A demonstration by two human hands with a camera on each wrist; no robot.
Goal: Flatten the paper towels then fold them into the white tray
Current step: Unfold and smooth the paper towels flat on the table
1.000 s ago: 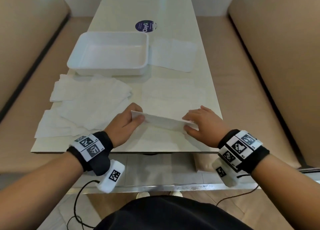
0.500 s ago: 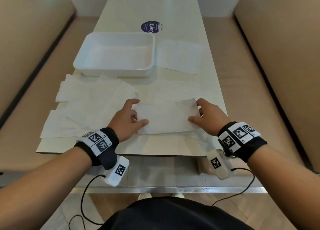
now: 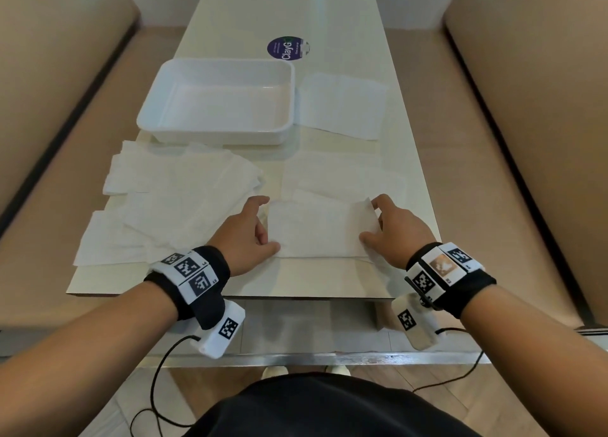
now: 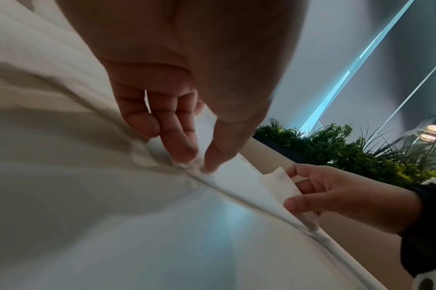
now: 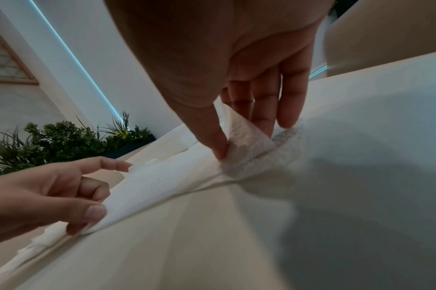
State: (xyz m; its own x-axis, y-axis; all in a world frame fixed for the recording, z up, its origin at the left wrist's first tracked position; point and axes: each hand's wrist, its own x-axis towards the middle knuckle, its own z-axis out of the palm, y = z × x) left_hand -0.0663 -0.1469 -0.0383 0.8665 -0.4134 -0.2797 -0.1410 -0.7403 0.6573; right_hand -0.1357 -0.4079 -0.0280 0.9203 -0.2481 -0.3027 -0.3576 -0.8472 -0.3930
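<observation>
Sticker [image 3: 288, 48]: small print beside the big letters too small to read.
Desk [image 3: 332, 15]: far end cut off by the head view's top edge.
Left hand [image 3: 247, 231]: fingertips tucked under the folded paper towel [image 3: 317, 230], hidden from above.
Right hand [image 5: 236, 64]: wrist view's top edge crops the palm.

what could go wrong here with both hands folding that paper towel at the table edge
The left hand and right hand pinch thin edges of the paper towel; a hard pull might tear it. Its right corner is curled up, so the fold may land uneven. More towels lie close beside the left hand and could be dragged.
</observation>
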